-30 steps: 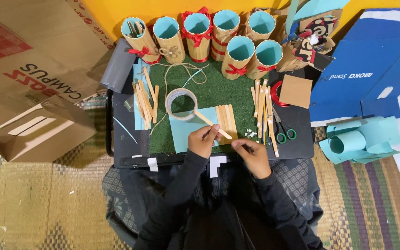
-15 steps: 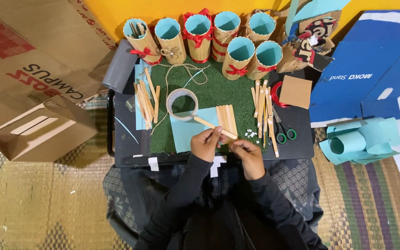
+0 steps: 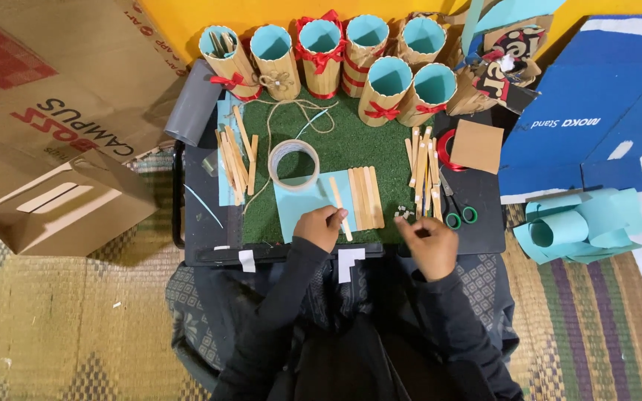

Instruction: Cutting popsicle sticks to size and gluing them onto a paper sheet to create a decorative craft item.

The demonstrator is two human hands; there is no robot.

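1. Head view, centre of the frame: the left hand (image 3: 321, 226) is curled, with its fingertips pinching the near end of a single wooden stick (image 3: 339, 198). The stick lies slanted on a light blue paper sheet (image 3: 300, 204), just left of a row of sticks (image 3: 365, 194) laid side by side.
2. Lower centre right: the right hand (image 3: 428, 246) hovers over the front edge of the black tray (image 3: 484, 223), fingers loosely bent and drawn together. Whether it grips anything I cannot tell. Small pale bits (image 3: 404, 214) lie on the turf just above it.
3. Centre: the blue sheet rests on a green turf mat (image 3: 343, 145), and a tape roll (image 3: 293, 163) sits touching the sheet's upper left corner. A length of twine (image 3: 299, 111) loops above the roll.
4. Left of the mat: a loose pile of sticks (image 3: 233, 157). Right of the mat: a second bundle of sticks (image 3: 423, 167), then green-handled scissors (image 3: 456, 212), a red ribbon spool (image 3: 446, 148) and a brown card square (image 3: 477, 145).
5. Top of the frame: a cluster of stick-clad cups (image 3: 351, 56) with blue lining, several tied with red bows.
6. Left edge: a cardboard box (image 3: 61, 208) on the woven mat. Right edge: rolled blue paper (image 3: 577, 226).
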